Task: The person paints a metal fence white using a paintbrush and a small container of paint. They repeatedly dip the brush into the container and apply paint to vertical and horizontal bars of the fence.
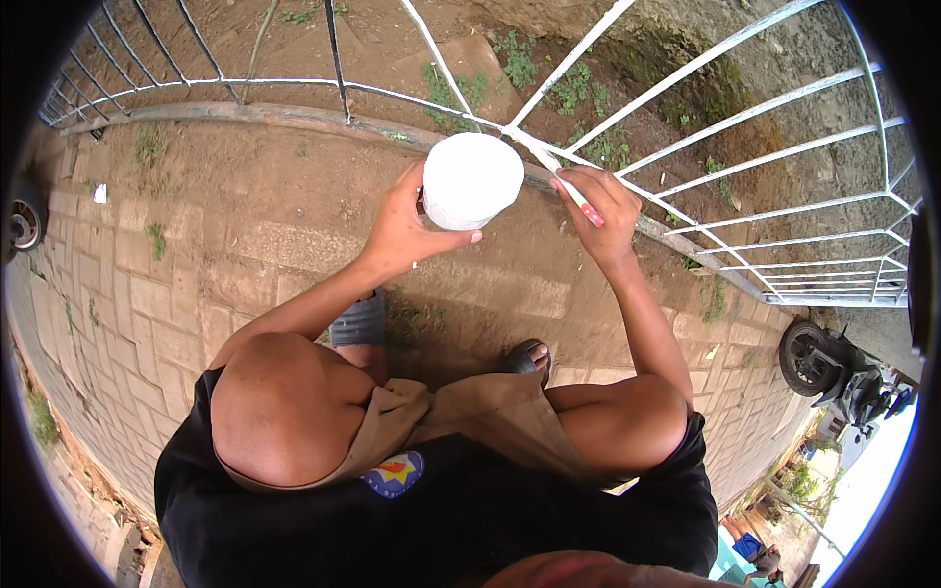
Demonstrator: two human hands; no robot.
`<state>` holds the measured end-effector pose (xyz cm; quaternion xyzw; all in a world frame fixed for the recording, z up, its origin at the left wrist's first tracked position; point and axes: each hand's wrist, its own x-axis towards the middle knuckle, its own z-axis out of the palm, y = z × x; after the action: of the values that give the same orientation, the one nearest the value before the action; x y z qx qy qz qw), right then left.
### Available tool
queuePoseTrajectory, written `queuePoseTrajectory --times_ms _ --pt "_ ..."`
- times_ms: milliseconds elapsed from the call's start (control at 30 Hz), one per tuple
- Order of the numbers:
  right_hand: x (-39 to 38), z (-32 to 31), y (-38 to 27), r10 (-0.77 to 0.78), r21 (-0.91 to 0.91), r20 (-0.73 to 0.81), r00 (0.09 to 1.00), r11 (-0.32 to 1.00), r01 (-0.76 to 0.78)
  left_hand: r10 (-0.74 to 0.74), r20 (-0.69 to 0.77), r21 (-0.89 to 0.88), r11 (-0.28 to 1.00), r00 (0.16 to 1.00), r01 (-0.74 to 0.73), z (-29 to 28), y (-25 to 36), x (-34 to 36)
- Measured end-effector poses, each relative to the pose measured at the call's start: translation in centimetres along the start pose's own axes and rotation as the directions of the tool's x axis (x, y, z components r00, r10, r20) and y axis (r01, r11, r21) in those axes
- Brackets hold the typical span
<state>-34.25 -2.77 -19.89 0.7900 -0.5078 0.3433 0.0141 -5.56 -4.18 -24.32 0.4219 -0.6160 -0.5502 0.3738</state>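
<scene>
My left hand (400, 235) is wrapped around a white tub (472, 186), its thumb on the near side and its fingers on the left. White covers the tub's whole visible top, and I cannot tell whether that is paint or a lid. In my right hand (603, 206) is a paintbrush (591, 213), pinched by its handle, which has a red end with pale spots. Its head points up and left to the low rail of a metal fence (578, 157), where it seems to touch white bars that meet just beyond the tub.
Bars on the fence's right are white; several on the left (333, 59) look dark. A motorcycle (833, 367) stands at right, and a wheel (27, 216) shows at far left. Brick paving (137, 304) surrounds my squatting legs. Another person (753, 551) is far off, lower right.
</scene>
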Motion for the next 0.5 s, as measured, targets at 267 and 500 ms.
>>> queuePoseTrajectory --times_ms 267,500 --pt "0.6 -0.5 -0.6 0.002 0.026 0.01 1.0 1.0 -0.002 -0.032 0.007 -0.028 0.999 0.999 0.032 0.0 0.4 0.1" --pt "0.4 -0.8 0.5 -0.03 -0.022 -0.15 0.988 0.999 0.027 -0.001 0.005 0.028 1.0 1.0 0.0 -0.2 0.2 -0.1"
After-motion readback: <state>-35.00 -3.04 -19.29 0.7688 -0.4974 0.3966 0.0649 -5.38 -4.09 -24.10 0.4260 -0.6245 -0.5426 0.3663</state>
